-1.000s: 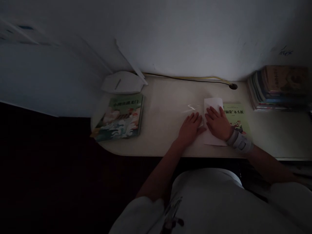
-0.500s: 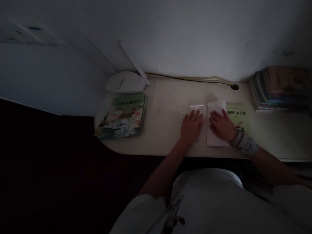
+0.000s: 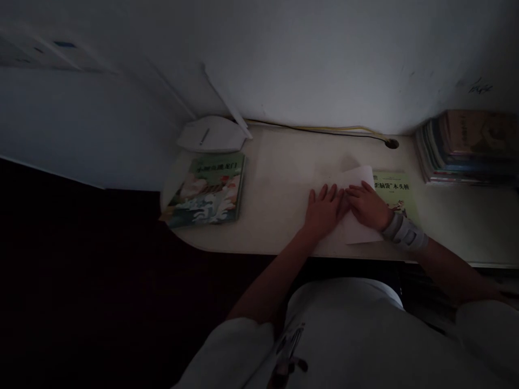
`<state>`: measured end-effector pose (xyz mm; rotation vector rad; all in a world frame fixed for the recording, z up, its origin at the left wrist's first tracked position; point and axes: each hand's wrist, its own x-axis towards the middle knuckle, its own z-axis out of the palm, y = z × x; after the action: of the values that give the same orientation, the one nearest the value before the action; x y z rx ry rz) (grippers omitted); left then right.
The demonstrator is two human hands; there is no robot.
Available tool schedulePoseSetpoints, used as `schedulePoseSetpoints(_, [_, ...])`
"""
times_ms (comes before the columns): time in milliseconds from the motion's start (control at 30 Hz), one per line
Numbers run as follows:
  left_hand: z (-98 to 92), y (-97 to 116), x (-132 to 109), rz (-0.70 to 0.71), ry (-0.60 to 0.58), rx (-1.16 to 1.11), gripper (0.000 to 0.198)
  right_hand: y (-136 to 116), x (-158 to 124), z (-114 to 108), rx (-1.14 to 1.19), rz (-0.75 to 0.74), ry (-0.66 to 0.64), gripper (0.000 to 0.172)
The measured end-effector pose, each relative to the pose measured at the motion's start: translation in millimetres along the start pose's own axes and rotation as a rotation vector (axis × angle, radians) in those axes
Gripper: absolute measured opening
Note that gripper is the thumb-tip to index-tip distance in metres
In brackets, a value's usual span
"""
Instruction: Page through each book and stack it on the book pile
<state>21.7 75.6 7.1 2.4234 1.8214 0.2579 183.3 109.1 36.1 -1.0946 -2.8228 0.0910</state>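
A green-covered book (image 3: 399,195) lies on the white desk, its left part covered by a white sheet of paper (image 3: 359,231). My right hand (image 3: 368,207) rests on that sheet with its fingers stretched to the left. Flat at the sheet's left edge is my left hand (image 3: 323,213), fingers spread and pointing to the back of the desk. The fingertips of the two hands meet or overlap near the edge. Whether the clear film seen earlier is still under my left hand is hard to make out in the dim light.
Several books form a stack (image 3: 466,146) at the back right. On the left lies a picture-cover book (image 3: 211,192), with a white router (image 3: 213,135) behind it. Cables (image 3: 316,128) run along the wall into a round desk hole (image 3: 391,143).
My left hand has shifted slightly right to the sheet's edge, meeting my right fingertips. The shiny clear film beyond my left fingers no longer shows. The sheet's upper left edge leans further left.
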Motion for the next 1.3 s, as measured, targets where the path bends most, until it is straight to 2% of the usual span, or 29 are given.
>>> schedulePoseSetpoints(167, [-3.1, -1, -1, 0.009, -0.008, -0.004, 0.056, 2, -2, -1, 0.070, 0.161, 0.151, 0.038])
schedulePoseSetpoints(233, [-4.8, -1, -1, 0.007, -0.019, -0.006, 0.056, -1, -10, -3, 0.082, 0.209, 0.161, 0.043])
schedulePoseSetpoints(367, [-6.9, -1, -1, 0.002, -0.033, -0.019, 0.055, -10, -33, -9, 0.046, 0.088, 0.004, 0.071])
schedulePoseSetpoints(433, [-6.6, -1, -1, 0.004, -0.037, -0.021, 0.056, -10, -42, -11, 0.011, 0.029, -0.070, 0.075])
schedulePoseSetpoints(633, [-2.4, -3, -1, -0.011, -0.058, -0.044, 0.057, -1, -36, -10, -0.039, 0.023, -0.126, 0.067])
schedulePoseSetpoints(800, [-1.7, -2, -2, -0.020, -0.051, -0.067, 0.058, -2, -31, -11, -0.049, 0.028, -0.078, 0.061])
schedulePoseSetpoints(933, [-2.3, -2, -2, -0.002, -0.058, -0.053, 0.055, 1, -43, -16, -0.024, -0.115, -0.094, 0.074])
schedulePoseSetpoints(1033, [-1.5, -3, -2, 0.003, -0.063, -0.054, 0.056, 7, -53, -17, -0.012, -0.189, -0.114, 0.065])
schedulePoseSetpoints(1133, [-0.6, -4, -2, -0.003, -0.055, -0.064, 0.057, 5, -56, -13, -0.041, -0.138, -0.085, 0.055])
schedulePoseSetpoints(1300, [-0.2, -3, -2, -0.016, -0.054, -0.060, 0.060, -6, -53, -7, -0.062, -0.055, -0.057, 0.053])
